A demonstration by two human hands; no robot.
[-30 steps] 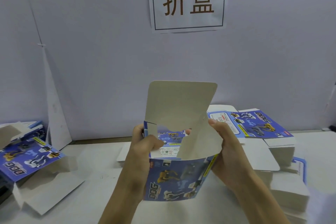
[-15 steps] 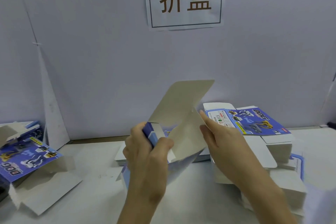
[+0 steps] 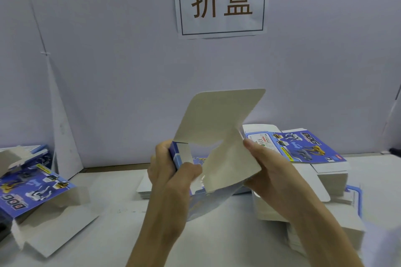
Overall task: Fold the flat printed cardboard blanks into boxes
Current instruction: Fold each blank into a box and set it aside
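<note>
A half-opened cardboard box blank, blue-printed outside and plain grey inside (image 3: pixel 219 119), is held up above the white tabletop (image 3: pixel 108 234) between the two hands. The left hand (image 3: pixel 171 171) grips its narrow blue side panel, thumb curled over the near face and fingers wrapped behind. The right hand (image 3: pixel 273 173) holds the opposite side, its fingers against the grey side flap that slants down between the hands. The large grey top flap stands up above both hands, leaning to the right. Just beyond and to the right of the right hand lies a stack of flat blue printed blanks (image 3: pixel 303 145), printed face up. Well to the left of the left hand a partly folded blue box with open grey flaps (image 3: pixel 32 184) lies on the table. High above the hands a white paper sign with brown characters (image 3: pixel 221 0) is fixed to the pale wall.
</note>
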